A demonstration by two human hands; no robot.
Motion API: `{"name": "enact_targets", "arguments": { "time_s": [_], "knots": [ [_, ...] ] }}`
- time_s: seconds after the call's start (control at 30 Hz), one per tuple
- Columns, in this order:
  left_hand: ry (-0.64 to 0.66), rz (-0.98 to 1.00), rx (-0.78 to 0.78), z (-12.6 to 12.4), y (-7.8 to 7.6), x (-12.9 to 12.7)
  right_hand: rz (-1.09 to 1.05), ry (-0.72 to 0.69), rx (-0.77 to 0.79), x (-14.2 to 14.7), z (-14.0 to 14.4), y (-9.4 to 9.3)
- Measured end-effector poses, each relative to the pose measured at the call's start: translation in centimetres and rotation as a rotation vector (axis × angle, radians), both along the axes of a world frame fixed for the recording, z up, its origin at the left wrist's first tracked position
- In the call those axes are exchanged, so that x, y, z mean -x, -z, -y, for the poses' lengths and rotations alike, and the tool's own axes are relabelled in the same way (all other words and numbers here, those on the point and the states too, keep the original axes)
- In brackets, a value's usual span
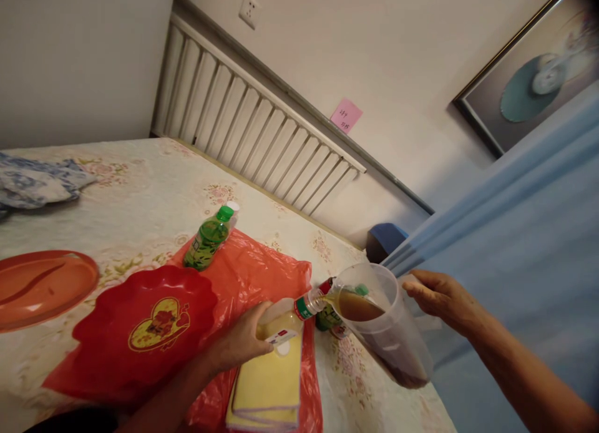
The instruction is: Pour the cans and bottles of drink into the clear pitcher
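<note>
My left hand is wrapped round a clear plastic bottle with a green and red neck band and pale yellow liquid inside. The bottle has no cap and leans toward a translucent plastic pitcher. My right hand grips the pitcher by its handle and holds it tilted. Brown liquid reaches the pitcher's rim, where a thin yellowish stream shows at the bottle mouth. Beneath the bottle lies a folded yellow cloth on a red plastic bag. Behind the pitcher's rim, a green bottle is partly hidden.
A red scalloped tray sits left of my left forearm. A green-capped bottle stands behind it, with a white-capped one beside it. Farther left are an orange lid and a blue-white cloth. A blue curtain hangs at right.
</note>
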State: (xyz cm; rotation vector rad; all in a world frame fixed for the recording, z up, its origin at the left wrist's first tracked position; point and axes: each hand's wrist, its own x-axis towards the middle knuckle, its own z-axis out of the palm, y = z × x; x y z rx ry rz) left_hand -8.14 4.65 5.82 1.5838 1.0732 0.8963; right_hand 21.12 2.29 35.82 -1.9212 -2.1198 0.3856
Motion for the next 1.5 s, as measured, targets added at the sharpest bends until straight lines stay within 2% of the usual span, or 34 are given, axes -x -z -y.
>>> {"name": "enact_targets", "arguments": {
  "time_s": [0.2,0.7,1.1,1.5],
  "knots": [
    [0.028,0.014,-0.020,0.3,-1.0,0.2,0.032,-0.010,-0.008,0.2,0.0,-0.2],
    [0.016,0.008,0.006,0.5,-1.7,0.4,0.011,-0.005,-0.003,0.4,-0.1,-0.3],
    [0.020,-0.013,0.010,0.3,-0.9,0.3,0.055,-0.019,-0.004,0.6,-0.1,-0.4],
    [0.032,-0.003,-0.005,0.2,-0.8,0.2,0.062,-0.022,0.010,0.3,-0.4,-0.1]
  ]
}}
